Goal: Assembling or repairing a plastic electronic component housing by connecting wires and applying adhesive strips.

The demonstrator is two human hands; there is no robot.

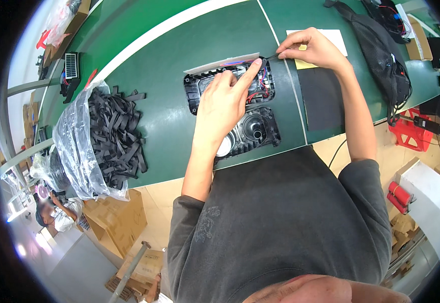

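Observation:
A black plastic housing (192,93) lies open on the green table, with red and blue wires (264,83) and a grey plate along its far edge. My left hand (221,101) rests over it, index finger stretched to its far right corner, the other fingers partly curled. Thumb and fingers of my right hand (313,49) are pinched on a thin black strap (271,57), which runs to that same corner by my left fingertip. Nearer to me is a second black housing part (260,129) with a round speaker-like cone and a white round piece (225,146).
At left a clear plastic bag (73,144) spills many black straps (116,136). On the right are a dark flat sheet (322,98), white and yellow paper (336,43) and a black mesh bag (379,55). Cardboard boxes (116,222) and a red stool (411,134) stand beyond the table edge.

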